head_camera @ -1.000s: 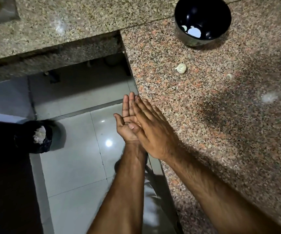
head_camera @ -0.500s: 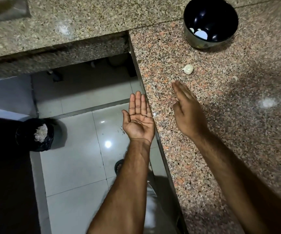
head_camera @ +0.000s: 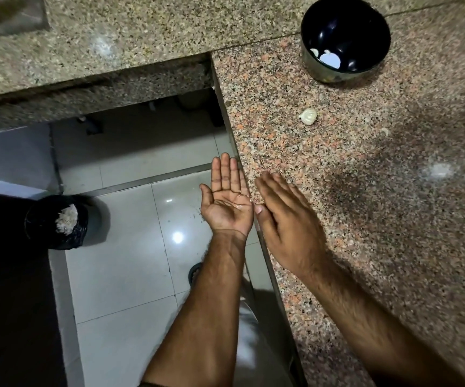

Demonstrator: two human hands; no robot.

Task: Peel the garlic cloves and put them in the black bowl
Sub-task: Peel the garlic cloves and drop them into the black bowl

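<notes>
The black bowl (head_camera: 345, 37) stands at the back of the pinkish granite counter (head_camera: 379, 219) with a few peeled white cloves in its bottom. A small pale piece of garlic (head_camera: 308, 116) lies on the counter in front of the bowl. My left hand (head_camera: 227, 202) is held palm up, fingers straight, just off the counter's edge over the floor, with only tiny flecks on the palm. My right hand (head_camera: 284, 219) is flat, fingers straight, over the counter edge right beside the left hand. Neither hand holds anything.
A black-lined bin (head_camera: 58, 222) with white peel scraps stands on the tiled floor (head_camera: 131, 269) at the left. A greyer granite counter (head_camera: 114, 37) runs across the back. A small peel scrap (head_camera: 384, 131) lies right of the garlic piece.
My hands were pressed together a second ago. They parted, the right one swung out over the counter, and it has now come back close beside the upturned left palm.
</notes>
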